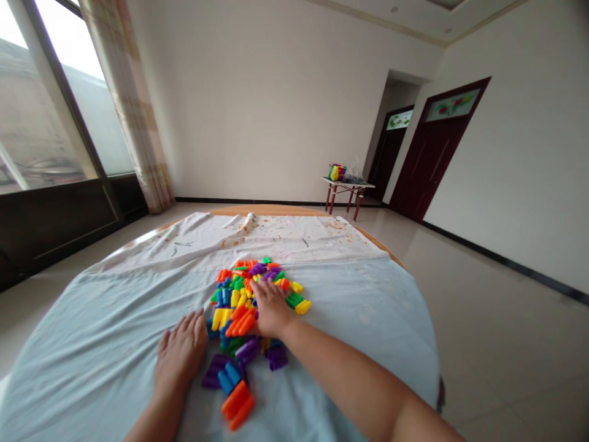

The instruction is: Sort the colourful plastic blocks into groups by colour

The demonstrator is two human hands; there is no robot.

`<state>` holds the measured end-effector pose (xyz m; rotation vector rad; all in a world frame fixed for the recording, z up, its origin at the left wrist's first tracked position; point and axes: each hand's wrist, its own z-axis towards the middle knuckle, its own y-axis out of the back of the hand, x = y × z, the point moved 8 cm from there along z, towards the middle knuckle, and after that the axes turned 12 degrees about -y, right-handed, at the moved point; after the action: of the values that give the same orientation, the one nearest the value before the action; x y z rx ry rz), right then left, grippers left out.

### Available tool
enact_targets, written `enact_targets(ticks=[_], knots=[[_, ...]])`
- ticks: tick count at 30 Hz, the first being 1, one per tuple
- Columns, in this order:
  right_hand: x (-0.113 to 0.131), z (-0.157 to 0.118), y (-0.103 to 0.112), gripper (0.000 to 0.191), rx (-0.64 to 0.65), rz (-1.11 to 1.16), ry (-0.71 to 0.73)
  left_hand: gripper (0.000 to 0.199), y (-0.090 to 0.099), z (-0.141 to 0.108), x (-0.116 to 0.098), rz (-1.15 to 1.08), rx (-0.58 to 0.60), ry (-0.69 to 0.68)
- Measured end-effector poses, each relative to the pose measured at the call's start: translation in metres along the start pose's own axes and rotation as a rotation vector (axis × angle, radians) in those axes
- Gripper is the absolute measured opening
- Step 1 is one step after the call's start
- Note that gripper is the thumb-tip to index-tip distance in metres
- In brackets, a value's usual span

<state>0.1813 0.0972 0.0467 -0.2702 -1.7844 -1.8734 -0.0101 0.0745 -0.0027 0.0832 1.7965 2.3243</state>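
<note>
A heap of colourful plastic blocks [237,299] lies on the cloth-covered table [363,307]. Just left of the heap my left hand [183,345] rests flat, palm down, holding nothing. My right hand [270,305] is over the right side of the heap; its fingers reach among the blocks, and what the fingertips touch cannot be made out. An orange block [242,321] lies beside my right thumb. Nearer to me, a blue piece [229,377] and an orange piece [238,404] sit end to end, next to a purple block [214,371].
The pale blue cloth has wrinkles, and a white patterned cloth [285,236] covers the far part. Beyond stands a small table [348,183] with a colourful bag [337,172]. A curtained window is at the left, a dark red door [439,150] at the right.
</note>
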Motion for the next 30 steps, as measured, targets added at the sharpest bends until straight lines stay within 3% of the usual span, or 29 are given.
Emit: enact_targets(ticks=[3, 5, 9, 13, 16, 19, 21, 24, 27, 30], knots=[[0.004, 0.032, 0.012, 0.101, -0.016, 0.099, -0.097, 0.049, 0.002, 0.000, 0.000, -0.018, -0.016, -0.012], [0.004, 0.029, 0.028, 0.091, -0.065, 0.154, -0.078, 0.048, 0.003, 0.001, 0.001, -0.051, -0.018, -0.016], [-0.001, -0.028, 0.048, 0.075, -0.086, 0.116, 0.115, 0.047, 0.010, 0.003, 0.003, -0.105, -0.055, -0.001], [-0.023, -0.082, 0.029, 0.090, 0.023, -0.062, 0.102, 0.052, 0.031, 0.003, -0.002, -0.110, -0.153, 0.060], [-0.030, -0.089, 0.016, 0.097, 0.023, -0.107, 0.079, 0.052, 0.060, 0.004, -0.018, -0.061, -0.236, 0.021], [-0.023, -0.078, 0.009, 0.089, 0.018, -0.079, 0.114, 0.054, 0.076, 0.006, -0.035, -0.153, -0.113, -0.007], [-0.018, -0.068, 0.008, 0.080, -0.003, -0.038, 0.143, 0.054, 0.078, 0.003, -0.046, -0.275, 0.017, -0.028], [-0.017, -0.056, 0.011, 0.066, -0.102, 0.052, 0.137, 0.048, 0.078, -0.011, -0.066, -0.373, 0.114, -0.142], [-0.024, -0.052, 0.017, 0.065, -0.186, 0.162, 0.145, 0.043, 0.064, -0.034, -0.086, -0.386, 0.210, -0.282], [-0.039, -0.054, 0.032, 0.059, -0.286, 0.286, 0.178, 0.046, 0.042, -0.056, -0.099, -0.359, 0.330, -0.339]])
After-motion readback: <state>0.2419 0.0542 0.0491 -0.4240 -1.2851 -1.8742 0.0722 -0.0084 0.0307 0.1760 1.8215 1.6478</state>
